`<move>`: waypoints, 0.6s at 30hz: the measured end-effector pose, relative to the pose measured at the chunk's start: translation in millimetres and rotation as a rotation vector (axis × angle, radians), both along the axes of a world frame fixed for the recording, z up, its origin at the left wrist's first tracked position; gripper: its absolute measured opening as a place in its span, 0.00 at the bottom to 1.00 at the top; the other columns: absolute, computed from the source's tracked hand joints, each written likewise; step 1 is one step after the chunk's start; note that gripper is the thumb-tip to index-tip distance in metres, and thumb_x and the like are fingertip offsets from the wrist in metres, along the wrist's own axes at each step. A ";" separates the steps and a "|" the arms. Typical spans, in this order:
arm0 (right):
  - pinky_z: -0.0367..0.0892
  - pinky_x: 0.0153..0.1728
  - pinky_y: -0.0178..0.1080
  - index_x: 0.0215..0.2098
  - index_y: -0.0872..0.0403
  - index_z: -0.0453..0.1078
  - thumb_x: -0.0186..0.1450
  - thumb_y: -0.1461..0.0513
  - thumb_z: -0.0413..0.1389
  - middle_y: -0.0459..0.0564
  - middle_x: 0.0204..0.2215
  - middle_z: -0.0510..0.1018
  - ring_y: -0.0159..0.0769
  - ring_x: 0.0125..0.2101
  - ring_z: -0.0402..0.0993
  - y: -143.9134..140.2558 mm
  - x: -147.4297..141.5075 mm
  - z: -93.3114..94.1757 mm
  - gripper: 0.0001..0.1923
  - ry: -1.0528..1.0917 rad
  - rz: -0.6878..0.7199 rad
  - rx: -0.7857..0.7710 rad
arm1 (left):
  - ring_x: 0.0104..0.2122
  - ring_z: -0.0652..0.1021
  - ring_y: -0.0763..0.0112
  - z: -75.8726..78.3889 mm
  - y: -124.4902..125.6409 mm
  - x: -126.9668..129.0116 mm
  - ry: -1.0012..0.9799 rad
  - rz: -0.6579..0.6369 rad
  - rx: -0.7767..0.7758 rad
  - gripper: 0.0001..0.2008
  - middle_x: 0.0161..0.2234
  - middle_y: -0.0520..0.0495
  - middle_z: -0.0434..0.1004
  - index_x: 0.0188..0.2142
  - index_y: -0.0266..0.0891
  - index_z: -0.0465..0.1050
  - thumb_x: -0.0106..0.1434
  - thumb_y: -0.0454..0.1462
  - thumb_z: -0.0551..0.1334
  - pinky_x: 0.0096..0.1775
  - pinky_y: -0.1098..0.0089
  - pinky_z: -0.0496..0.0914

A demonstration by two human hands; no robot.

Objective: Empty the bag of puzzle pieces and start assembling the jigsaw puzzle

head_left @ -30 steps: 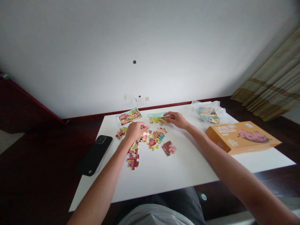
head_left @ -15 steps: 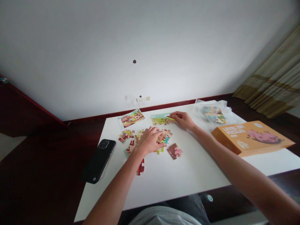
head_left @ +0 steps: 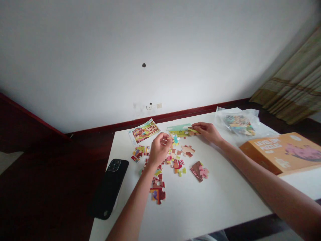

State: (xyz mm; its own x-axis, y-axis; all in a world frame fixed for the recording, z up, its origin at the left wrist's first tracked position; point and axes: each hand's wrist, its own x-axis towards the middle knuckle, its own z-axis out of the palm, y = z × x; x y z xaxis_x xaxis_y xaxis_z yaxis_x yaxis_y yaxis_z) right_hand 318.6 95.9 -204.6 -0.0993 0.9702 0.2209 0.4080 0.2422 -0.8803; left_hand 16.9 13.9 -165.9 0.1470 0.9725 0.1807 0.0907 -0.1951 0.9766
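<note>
My left hand is raised over the loose pieces, its fingers closed on a jigsaw puzzle piece with teal and yellow-green on it. Just beyond lies a joined strip of puzzle, light blue above and green below. At the strip's right end, my right hand pinches a brownish puzzle piece; whether it is locked into the strip I cannot tell. Several loose pieces are scattered below, among them a brown-spotted piece and a pink pig piece. My left wrist and forearm cover part of the pile.
A picture card with a barn scene lies at the back left. On the left edge of the white table is a black phone. To the right stand a clear bag of pieces and an orange puzzle box.
My left hand has lifted off the pile and moved up toward the strip, now with a teal piece in its fingers. My right hand stays at the strip's right end. The view has shifted slightly.
</note>
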 end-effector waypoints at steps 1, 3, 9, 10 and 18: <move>0.76 0.38 0.45 0.47 0.54 0.80 0.65 0.41 0.61 0.56 0.41 0.86 0.46 0.37 0.81 -2.6 -2.2 6.6 0.27 0.011 -0.010 0.014 | 0.30 0.76 0.71 -0.8 4.0 -3.9 -0.065 0.071 -0.016 0.09 0.30 0.52 0.75 0.36 0.42 0.66 0.65 0.42 0.64 0.35 0.70 0.71; 0.76 0.37 0.43 0.47 0.54 0.81 0.65 0.42 0.62 0.55 0.40 0.86 0.44 0.36 0.81 -11.7 -10.8 21.6 0.26 0.042 -0.008 0.039 | 0.29 0.76 0.72 -2.2 10.0 -9.5 -0.134 0.176 -0.032 0.10 0.33 0.51 0.76 0.38 0.42 0.66 0.63 0.42 0.65 0.33 0.72 0.70; 0.75 0.36 0.40 0.46 0.52 0.83 0.68 0.46 0.61 0.53 0.38 0.86 0.41 0.36 0.81 -47.9 -46.0 46.2 0.21 -0.069 0.430 -0.050 | 0.28 0.75 0.73 -1.6 13.3 -13.4 -0.160 0.296 -0.005 0.19 0.34 0.52 0.77 0.52 0.44 0.71 0.62 0.41 0.65 0.32 0.72 0.71; 0.74 0.36 0.39 0.45 0.52 0.83 0.68 0.48 0.60 0.52 0.37 0.86 0.40 0.35 0.80 -49.3 -47.3 44.9 0.18 -0.143 0.443 -0.026 | 0.28 0.75 0.73 -2.2 13.7 -13.8 -0.138 0.288 0.008 0.18 0.34 0.52 0.77 0.51 0.44 0.72 0.62 0.42 0.65 0.32 0.72 0.71; 0.72 0.35 0.39 0.41 0.53 0.82 0.69 0.51 0.58 0.51 0.36 0.86 0.40 0.33 0.79 -15.1 -14.5 24.1 0.16 -0.213 0.081 0.116 | 0.39 0.78 0.67 -11.1 11.9 -7.7 -0.035 0.249 0.073 0.11 0.40 0.46 0.79 0.39 0.40 0.73 0.60 0.42 0.66 0.38 0.71 0.73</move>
State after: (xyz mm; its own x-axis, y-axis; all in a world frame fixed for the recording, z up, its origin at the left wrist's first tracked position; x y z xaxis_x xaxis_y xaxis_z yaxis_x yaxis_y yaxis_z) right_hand 304.0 80.8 -180.5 -0.2320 0.9265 0.2963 0.5568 0.3763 -0.7405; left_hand 9.3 25.8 -176.9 -0.1029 0.9621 0.2525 0.1116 -0.2410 0.9641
